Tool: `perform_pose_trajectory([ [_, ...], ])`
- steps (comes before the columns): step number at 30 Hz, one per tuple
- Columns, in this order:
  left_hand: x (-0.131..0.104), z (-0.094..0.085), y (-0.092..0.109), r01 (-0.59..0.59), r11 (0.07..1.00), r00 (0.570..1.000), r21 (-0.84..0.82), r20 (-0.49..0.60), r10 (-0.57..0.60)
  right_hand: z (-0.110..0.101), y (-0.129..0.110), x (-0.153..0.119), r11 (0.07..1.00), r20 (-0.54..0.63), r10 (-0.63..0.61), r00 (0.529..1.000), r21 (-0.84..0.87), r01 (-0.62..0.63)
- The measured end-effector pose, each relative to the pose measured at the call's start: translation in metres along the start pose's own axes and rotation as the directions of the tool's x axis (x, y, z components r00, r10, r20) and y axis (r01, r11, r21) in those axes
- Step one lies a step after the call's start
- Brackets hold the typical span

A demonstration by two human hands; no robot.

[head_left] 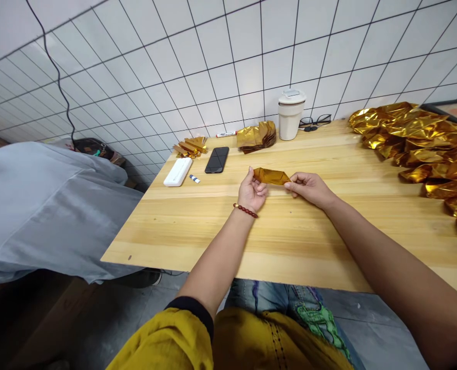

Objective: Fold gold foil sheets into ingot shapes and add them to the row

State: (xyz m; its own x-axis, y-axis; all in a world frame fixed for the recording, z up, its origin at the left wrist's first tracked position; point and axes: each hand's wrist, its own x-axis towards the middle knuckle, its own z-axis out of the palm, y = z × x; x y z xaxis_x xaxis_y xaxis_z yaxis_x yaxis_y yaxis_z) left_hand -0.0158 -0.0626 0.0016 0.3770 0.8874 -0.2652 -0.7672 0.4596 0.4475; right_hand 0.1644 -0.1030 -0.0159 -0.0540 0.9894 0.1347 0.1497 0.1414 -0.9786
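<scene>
Between my two hands a folded piece of gold foil paper (271, 177) is held a little above the wooden table (197, 221). My left hand (252, 190), with a dark red bead bracelet (246, 209) at the wrist, is closed on the foil's left end. The thumb lies on top and the fingers curl beneath. Its right end is pinched between the thumb and fingers of my right hand (306, 188). Behind them lies a stack of gold foil sheets (256, 136). Many folded, puffed-up gold foil pieces (417, 139) stand in rows to the right.
A lidded cup (290, 115) and eyeglasses (315, 122) stand by the tiled wall. A black phone (216, 160), a white power bank (178, 172), a small blue-and-white item (194, 179), foil strips (192, 147) and a marker (226, 134) lie leftward. Grey cloth (51, 200) covers something beyond the table's left edge.
</scene>
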Motion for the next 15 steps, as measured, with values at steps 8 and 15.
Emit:
perform_pose_trajectory([
  [8,-0.004,0.003,-0.005,0.159,0.921,0.974,0.357,0.096,-0.205,-0.007,0.008,0.009,0.992,-0.361,-0.017,0.932,0.114,0.062],
  [15,-0.006,-0.002,-0.018,0.05,0.731,0.953,0.681,0.188,-0.24,-0.01,0.009,0.009,0.976,-0.242,-0.06,0.969,0.189,0.107],
])
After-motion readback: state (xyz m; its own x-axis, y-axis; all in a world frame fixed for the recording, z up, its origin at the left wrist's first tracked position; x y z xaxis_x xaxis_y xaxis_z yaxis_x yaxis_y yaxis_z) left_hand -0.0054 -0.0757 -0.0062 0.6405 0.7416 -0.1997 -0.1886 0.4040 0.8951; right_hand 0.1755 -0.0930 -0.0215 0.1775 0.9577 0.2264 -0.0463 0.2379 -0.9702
